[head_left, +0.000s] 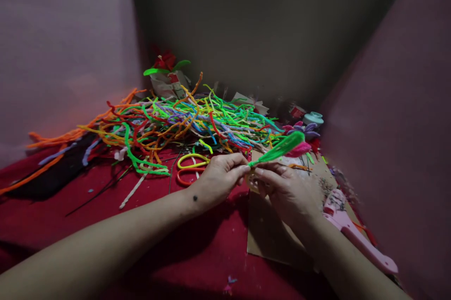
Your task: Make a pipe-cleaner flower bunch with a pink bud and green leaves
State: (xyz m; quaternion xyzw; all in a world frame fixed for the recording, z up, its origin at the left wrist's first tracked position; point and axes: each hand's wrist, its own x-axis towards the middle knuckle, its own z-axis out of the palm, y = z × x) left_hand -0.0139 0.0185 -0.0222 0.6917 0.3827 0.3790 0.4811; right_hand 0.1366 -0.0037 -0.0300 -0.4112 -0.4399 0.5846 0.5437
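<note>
A pale mauve wall [66, 46] is rising on the left, taking a faint orange tint low down; a duskier mauve wall [398, 116] is standing on the right; between them a dark grey-brown surface [275, 22] is filling the far side, its material too dim to tell; deep red cloth [207, 253] is spreading nearest; dim light is leaving soft shadows.

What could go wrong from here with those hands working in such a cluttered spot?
The green leaf-shaped piece is pinched near its narrow end by the left hand and right hand, so it could twist or slip if either grip loosens. The scissors lie close to the left hand, and a sideways move might knock them. The pink tool sits beside the right forearm, which might bump it.
</note>
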